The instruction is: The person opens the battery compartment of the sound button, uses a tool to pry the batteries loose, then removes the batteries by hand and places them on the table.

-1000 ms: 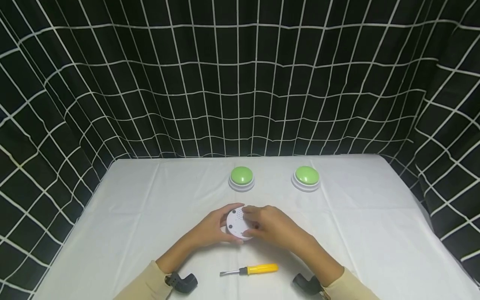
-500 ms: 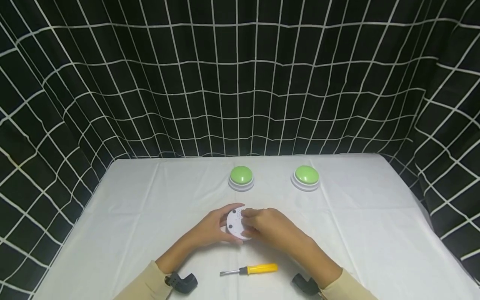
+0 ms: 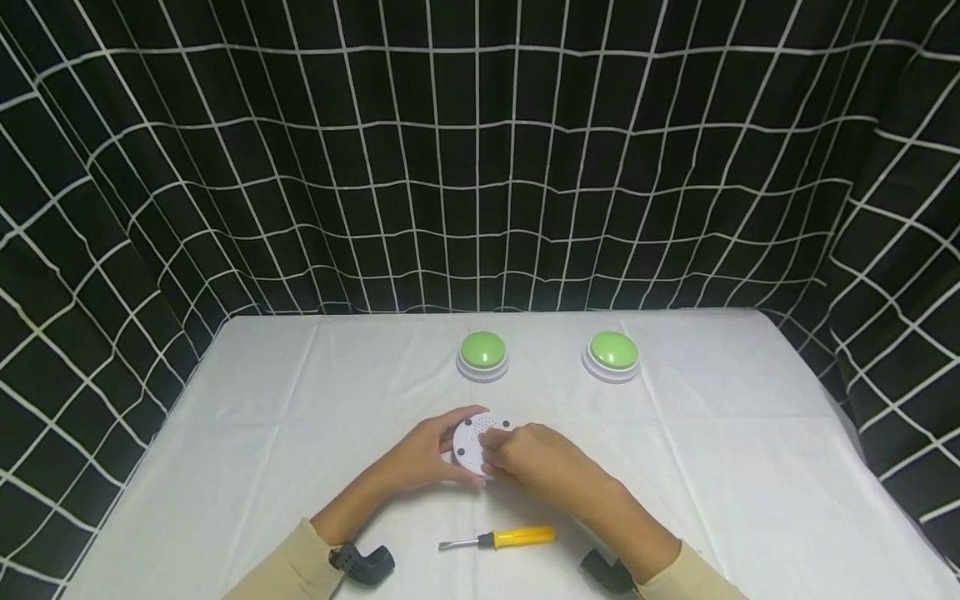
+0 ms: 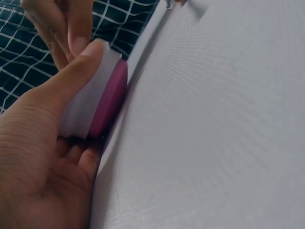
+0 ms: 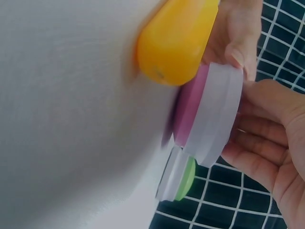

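A round push button [image 3: 466, 437] lies upside down, its white underside up with dark feet and a patch of small holes. Its pink dome [image 4: 110, 98] faces the table in both wrist views. My left hand [image 3: 427, 457] grips the white rim from the left, thumb along the near side and fingers round the far side. Bent over the underside, my right hand [image 3: 540, 457] touches it with its fingertips; whether they pinch a small part I cannot tell. In the right wrist view those fingertips are partly hidden behind the white base [image 5: 214, 114].
A screwdriver with a yellow handle [image 3: 525, 537] lies in front of the hands, blade to the left. Two green-domed push buttons stand farther back, one near the middle [image 3: 483, 352] and one to the right [image 3: 614, 352]. A black gridded curtain [image 3: 480, 167] hangs behind the white-covered table [image 3: 262, 400].
My right hand has shifted slightly nearer to me over the underside, its fingers more curled, showing more of the holes and a foot at the upper right. The left hand keeps its grip.
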The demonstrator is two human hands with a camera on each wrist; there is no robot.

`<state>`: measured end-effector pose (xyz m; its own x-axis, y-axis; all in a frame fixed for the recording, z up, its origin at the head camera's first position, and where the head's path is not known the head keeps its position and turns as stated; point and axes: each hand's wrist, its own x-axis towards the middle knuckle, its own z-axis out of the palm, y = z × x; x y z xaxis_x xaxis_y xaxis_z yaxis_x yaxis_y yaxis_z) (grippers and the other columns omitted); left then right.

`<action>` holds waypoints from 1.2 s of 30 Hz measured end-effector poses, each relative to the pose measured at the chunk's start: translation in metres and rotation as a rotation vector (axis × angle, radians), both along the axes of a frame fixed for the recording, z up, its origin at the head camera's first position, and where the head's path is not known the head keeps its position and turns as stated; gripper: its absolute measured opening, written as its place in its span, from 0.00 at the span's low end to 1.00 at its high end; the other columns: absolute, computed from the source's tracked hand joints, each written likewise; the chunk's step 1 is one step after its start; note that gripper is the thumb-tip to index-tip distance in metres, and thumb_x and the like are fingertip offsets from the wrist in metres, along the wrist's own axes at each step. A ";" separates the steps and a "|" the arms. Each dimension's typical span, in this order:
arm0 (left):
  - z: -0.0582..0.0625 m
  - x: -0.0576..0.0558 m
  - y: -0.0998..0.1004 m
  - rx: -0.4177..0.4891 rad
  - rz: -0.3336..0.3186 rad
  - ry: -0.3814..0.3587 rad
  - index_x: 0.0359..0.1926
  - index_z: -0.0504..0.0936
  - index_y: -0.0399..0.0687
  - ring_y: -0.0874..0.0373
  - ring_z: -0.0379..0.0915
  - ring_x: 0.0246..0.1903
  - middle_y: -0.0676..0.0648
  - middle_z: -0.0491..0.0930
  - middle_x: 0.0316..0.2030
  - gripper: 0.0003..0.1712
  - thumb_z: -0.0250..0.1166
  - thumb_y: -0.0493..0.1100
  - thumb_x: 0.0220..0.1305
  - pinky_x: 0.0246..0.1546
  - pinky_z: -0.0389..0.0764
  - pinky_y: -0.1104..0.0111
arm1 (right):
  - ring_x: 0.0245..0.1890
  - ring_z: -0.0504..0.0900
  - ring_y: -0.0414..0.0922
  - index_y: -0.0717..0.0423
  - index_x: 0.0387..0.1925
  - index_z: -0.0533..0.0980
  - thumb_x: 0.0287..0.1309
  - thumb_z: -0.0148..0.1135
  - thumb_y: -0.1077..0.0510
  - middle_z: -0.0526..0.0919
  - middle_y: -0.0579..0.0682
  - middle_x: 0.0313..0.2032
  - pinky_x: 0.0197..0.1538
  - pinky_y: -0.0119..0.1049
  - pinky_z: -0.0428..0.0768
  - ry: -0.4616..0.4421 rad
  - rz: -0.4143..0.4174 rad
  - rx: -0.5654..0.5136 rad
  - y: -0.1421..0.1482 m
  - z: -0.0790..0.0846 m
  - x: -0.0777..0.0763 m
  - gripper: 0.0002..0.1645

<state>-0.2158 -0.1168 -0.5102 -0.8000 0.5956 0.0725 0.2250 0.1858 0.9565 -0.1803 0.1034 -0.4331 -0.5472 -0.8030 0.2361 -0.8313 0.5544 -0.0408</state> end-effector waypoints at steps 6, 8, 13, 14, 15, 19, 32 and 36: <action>0.000 -0.002 0.001 0.002 -0.003 -0.003 0.75 0.64 0.46 0.56 0.70 0.67 0.47 0.71 0.69 0.56 0.83 0.37 0.46 0.65 0.73 0.71 | 0.19 0.75 0.37 0.53 0.27 0.83 0.56 0.74 0.63 0.81 0.40 0.29 0.26 0.27 0.81 0.022 0.008 0.024 0.000 0.000 0.001 0.06; 0.000 -0.003 0.001 0.005 -0.003 -0.002 0.75 0.64 0.46 0.56 0.71 0.66 0.47 0.71 0.69 0.56 0.83 0.37 0.46 0.65 0.73 0.71 | 0.20 0.76 0.37 0.52 0.27 0.83 0.55 0.74 0.64 0.83 0.41 0.30 0.27 0.26 0.81 0.023 0.006 0.017 -0.001 0.000 0.001 0.06; -0.001 -0.004 0.001 0.018 -0.012 -0.021 0.75 0.64 0.46 0.56 0.71 0.66 0.47 0.71 0.69 0.56 0.82 0.37 0.47 0.65 0.74 0.70 | 0.23 0.82 0.39 0.51 0.27 0.84 0.54 0.74 0.65 0.88 0.43 0.36 0.28 0.26 0.83 0.015 0.018 -0.011 0.000 -0.001 0.001 0.07; -0.002 -0.004 0.001 0.016 -0.011 -0.022 0.75 0.64 0.47 0.56 0.71 0.66 0.47 0.72 0.69 0.56 0.82 0.37 0.47 0.65 0.74 0.70 | 0.24 0.82 0.39 0.51 0.27 0.84 0.54 0.74 0.64 0.88 0.43 0.37 0.29 0.27 0.83 0.015 0.021 -0.015 0.000 -0.001 0.001 0.07; -0.002 -0.004 0.001 0.015 -0.011 -0.022 0.75 0.64 0.47 0.56 0.71 0.66 0.47 0.72 0.69 0.56 0.82 0.37 0.47 0.65 0.74 0.70 | 0.25 0.83 0.39 0.51 0.27 0.83 0.55 0.73 0.64 0.88 0.43 0.37 0.29 0.27 0.83 0.016 0.022 -0.017 0.001 -0.001 0.000 0.07; -0.002 -0.003 0.001 0.011 0.003 -0.024 0.74 0.66 0.50 0.56 0.71 0.66 0.48 0.73 0.68 0.55 0.83 0.38 0.46 0.64 0.74 0.71 | 0.28 0.85 0.40 0.50 0.28 0.83 0.58 0.72 0.62 0.89 0.43 0.39 0.33 0.29 0.85 0.026 0.021 -0.021 0.001 -0.001 0.000 0.06; 0.000 -0.002 0.001 0.037 0.008 -0.048 0.75 0.65 0.48 0.54 0.71 0.66 0.46 0.72 0.69 0.54 0.82 0.34 0.47 0.61 0.78 0.70 | 0.35 0.82 0.39 0.51 0.33 0.84 0.54 0.77 0.58 0.84 0.45 0.40 0.35 0.31 0.86 0.164 -0.045 -0.016 -0.005 -0.004 0.005 0.07; 0.000 -0.002 0.001 0.034 0.010 -0.047 0.75 0.65 0.49 0.54 0.71 0.66 0.47 0.71 0.70 0.55 0.82 0.35 0.46 0.61 0.78 0.69 | 0.36 0.80 0.40 0.54 0.37 0.83 0.52 0.77 0.60 0.83 0.45 0.38 0.33 0.32 0.86 0.181 -0.062 -0.019 -0.006 -0.005 0.005 0.11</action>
<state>-0.2181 -0.1159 -0.5101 -0.8090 0.5853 0.0544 0.1775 0.1550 0.9718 -0.1751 0.0971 -0.4382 -0.5424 -0.7638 0.3499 -0.7904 0.6051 0.0958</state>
